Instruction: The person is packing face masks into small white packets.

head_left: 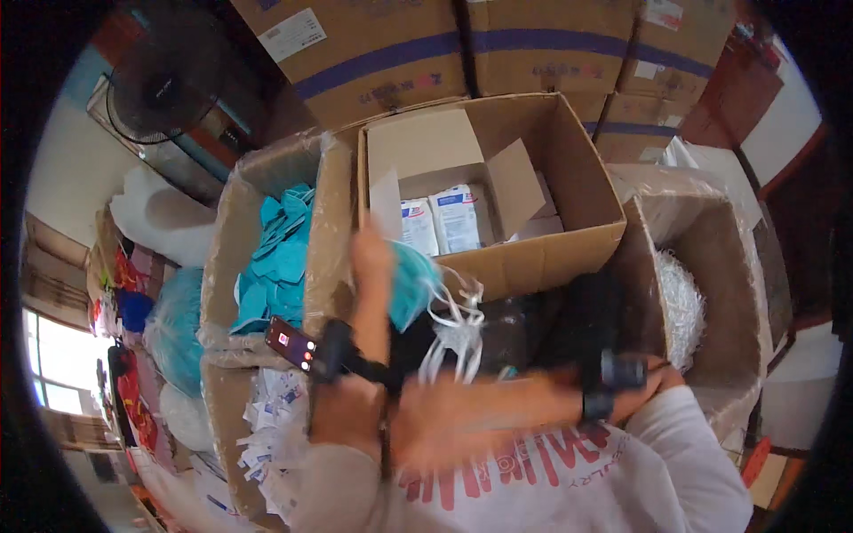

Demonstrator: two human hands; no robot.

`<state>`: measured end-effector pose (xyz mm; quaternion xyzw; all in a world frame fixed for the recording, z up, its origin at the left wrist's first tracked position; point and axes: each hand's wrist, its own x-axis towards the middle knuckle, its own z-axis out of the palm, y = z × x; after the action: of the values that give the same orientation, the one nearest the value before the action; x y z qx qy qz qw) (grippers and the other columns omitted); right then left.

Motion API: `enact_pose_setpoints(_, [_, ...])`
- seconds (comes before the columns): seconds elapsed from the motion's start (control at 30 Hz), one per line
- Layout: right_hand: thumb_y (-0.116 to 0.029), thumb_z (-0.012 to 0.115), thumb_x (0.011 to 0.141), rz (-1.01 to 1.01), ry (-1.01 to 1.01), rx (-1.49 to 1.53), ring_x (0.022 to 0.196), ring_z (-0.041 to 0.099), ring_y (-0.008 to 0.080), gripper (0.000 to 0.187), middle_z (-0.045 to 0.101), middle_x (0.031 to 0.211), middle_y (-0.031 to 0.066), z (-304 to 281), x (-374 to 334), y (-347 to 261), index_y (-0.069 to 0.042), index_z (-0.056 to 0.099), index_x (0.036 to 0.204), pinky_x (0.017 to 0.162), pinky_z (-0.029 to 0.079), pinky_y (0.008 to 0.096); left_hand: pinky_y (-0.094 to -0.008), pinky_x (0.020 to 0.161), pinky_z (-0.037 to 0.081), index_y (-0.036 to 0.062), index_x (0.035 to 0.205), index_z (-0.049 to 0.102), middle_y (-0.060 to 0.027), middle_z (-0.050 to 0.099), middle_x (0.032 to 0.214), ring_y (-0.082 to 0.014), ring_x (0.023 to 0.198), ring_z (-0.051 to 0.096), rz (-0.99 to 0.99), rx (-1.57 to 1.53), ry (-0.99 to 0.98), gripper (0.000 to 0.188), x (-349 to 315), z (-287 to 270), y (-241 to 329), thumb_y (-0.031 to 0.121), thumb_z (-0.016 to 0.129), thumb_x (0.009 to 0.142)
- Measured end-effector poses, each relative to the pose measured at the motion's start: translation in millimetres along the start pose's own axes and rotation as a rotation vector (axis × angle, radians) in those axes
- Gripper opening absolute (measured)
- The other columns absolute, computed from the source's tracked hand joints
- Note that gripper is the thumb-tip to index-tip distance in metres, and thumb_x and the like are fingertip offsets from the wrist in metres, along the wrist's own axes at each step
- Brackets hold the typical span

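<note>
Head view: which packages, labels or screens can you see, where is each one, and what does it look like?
Small packets: upright in the open middle box, white with blue.
Shipping label: on the stacked carton top left, white rectangle.
Wrist device: strapped on the left forearm, dark, small lit red screen.
Loose wrappers: lower left, white with blue, heaped.

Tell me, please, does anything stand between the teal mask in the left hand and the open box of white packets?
Nothing visible does: the left hand holds the mask at the box near edge, its flaps open and the packets uncovered.
</note>
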<state>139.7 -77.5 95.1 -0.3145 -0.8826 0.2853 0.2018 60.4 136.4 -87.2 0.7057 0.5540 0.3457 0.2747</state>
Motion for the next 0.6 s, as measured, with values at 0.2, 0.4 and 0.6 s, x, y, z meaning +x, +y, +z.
enact_pose_setpoints(0.2, [-0.025,0.038,0.09,0.199,1.032,0.378,0.068,0.048,0.018,0.031,0.05,0.073,0.0049,-9.8,-38.6,100.3,-0.002,0.057,0.085,0.064,0.04,0.0276,-0.0295,0.05,0.032,0.0065,0.058,0.044,-0.0009,0.043,0.055,-0.0138,0.054,0.042,-0.097,-0.358,-0.011,0.053,-8.5,-51.8,68.8,0.045,0.029,0.092])
enact_pose_setpoints(0.4, [-0.038,0.032,0.093,0.478,0.815,1.025,0.066,0.043,0.0085,0.04,0.046,0.075,-0.0007,36.2,-40.9,143.3,-0.004,0.053,0.098,0.063,0.039,0.023,-0.0262,0.05,0.032,0.0079,0.058,0.041,0.0005,0.038,0.055,-0.0112,0.052,0.037,-0.137,-0.662,-0.016,0.052,-25.9,-31.7,92.8,0.045,0.029,0.092])
enact_pose_setpoints(0.6, [-0.03,0.042,0.091,0.452,0.73,0.902,0.073,0.05,0.0145,0.031,0.053,0.081,0.0018,62.5,-31.8,100.6,-0.002,0.051,0.1,0.071,0.042,0.0288,-0.0302,0.051,0.033,0.0009,0.06,0.044,-0.0033,0.042,0.055,-0.0148,0.053,0.04,-0.143,-0.478,0.143,0.054,-19.7,-15.0,69.1,0.042,0.031,0.092])
